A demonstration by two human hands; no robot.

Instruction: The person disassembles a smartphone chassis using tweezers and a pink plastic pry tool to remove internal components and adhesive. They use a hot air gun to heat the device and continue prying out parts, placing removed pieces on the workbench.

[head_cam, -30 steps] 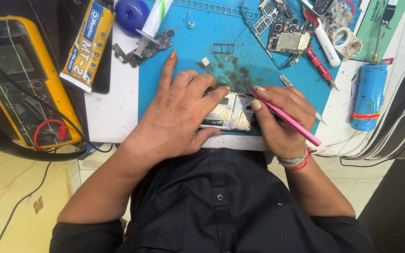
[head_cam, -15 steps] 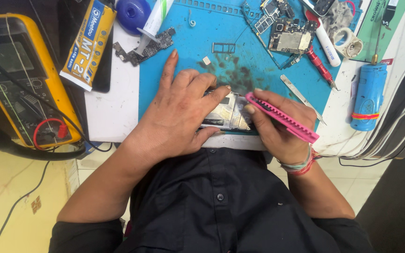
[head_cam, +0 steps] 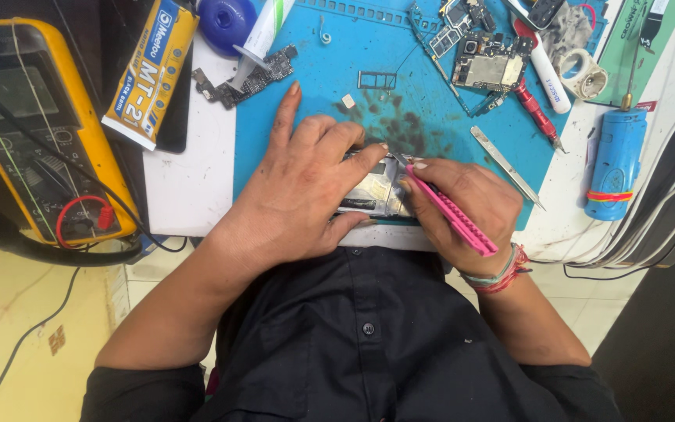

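Taking the blue work mat (head_cam: 306, 47) as your landmark and reading from its left: well off its left edge sits a yellow multimeter (head_cam: 41, 133) with a red lead coiled on its face. Between the multimeter and the mat lies a yellow-and-white glue tube (head_cam: 150, 74), tilted, on the white bench. At the mat's upper left corner you have a blue round cap (head_cam: 226, 22) and a small dark circuit board piece (head_cam: 248, 78) straddling the edge.

Your left hand (head_cam: 302, 195) lies flat over the mat's lower middle, fingers spread and pressed down on an opened phone (head_cam: 376, 191), pinning it at the mat's near edge; the index finger points up the mat and the thumb hooks under the phone's near side. The phone shows a silvery inner panel between your two hands.

Your right hand (head_cam: 462, 203) is just right of the phone, fingers clenched around a pink pry tool (head_cam: 455, 215), its tip touching the phone's upper right part.

Right of that hand, metal tweezers (head_cam: 507, 166) lie diagonally on the mat. Above them are a red screwdriver (head_cam: 537, 113) and a phone mainboard (head_cam: 490, 69). Off the mat's right edge stands a blue cylinder (head_cam: 615, 160) with a brass tip.
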